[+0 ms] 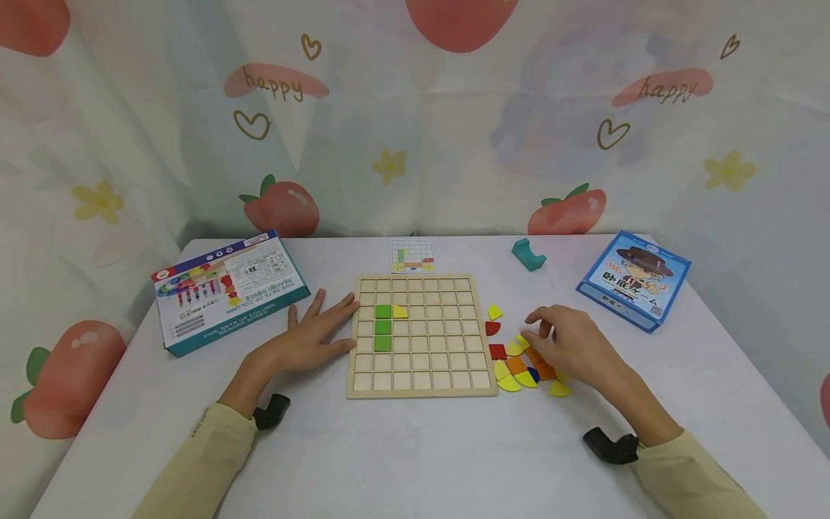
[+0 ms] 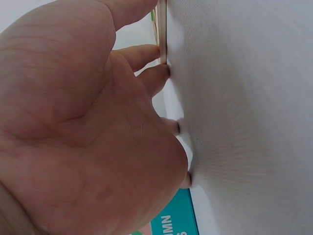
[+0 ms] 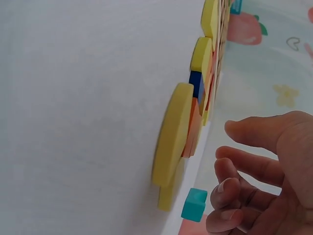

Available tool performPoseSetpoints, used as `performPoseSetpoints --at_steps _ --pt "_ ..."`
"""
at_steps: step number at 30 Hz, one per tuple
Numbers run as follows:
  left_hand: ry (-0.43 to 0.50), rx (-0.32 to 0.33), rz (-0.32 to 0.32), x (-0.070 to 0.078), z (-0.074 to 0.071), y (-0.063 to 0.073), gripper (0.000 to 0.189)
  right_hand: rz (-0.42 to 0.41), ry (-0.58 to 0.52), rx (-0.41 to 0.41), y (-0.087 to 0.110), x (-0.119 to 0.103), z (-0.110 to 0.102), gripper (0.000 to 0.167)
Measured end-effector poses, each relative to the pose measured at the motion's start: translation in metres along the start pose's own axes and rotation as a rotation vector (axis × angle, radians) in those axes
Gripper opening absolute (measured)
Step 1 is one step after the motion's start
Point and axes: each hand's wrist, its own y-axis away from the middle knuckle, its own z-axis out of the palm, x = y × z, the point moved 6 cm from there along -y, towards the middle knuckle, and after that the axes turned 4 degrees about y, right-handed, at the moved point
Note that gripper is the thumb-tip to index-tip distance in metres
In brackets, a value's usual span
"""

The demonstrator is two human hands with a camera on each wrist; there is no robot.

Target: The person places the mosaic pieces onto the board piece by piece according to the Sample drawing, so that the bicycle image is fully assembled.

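Note:
My left hand lies spread at the left side of a wooden grid board, its thumb and a fingertip touching the frame. Three green squares stand in a column on the board, and a yellow quarter-round piece sits right of the top one. Over a pile of loose pieces to the board's right hovers my right hand, fingers loosely bent. In the right wrist view its thumb and forefinger are apart with nothing between them. Below the hand are orange pieces, yellow pieces and a blue piece.
A pattern card lies behind the board. Near the back edge is a teal curved block. A white and teal box lies at the left, a blue box at the right. Red pieces lie close to the board.

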Motion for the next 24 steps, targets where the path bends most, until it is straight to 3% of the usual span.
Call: performPoseSetpoints --at_steps 11,24 --pt "-0.003 0.003 -0.002 0.0 0.0 0.0 0.075 0.038 0.009 -0.065 0.001 0.004 0.004 0.032" --pt "-0.004 0.005 -0.004 -0.001 0.001 -0.001 0.075 0.015 0.033 -0.1 0.0 0.006 0.011 0.025"
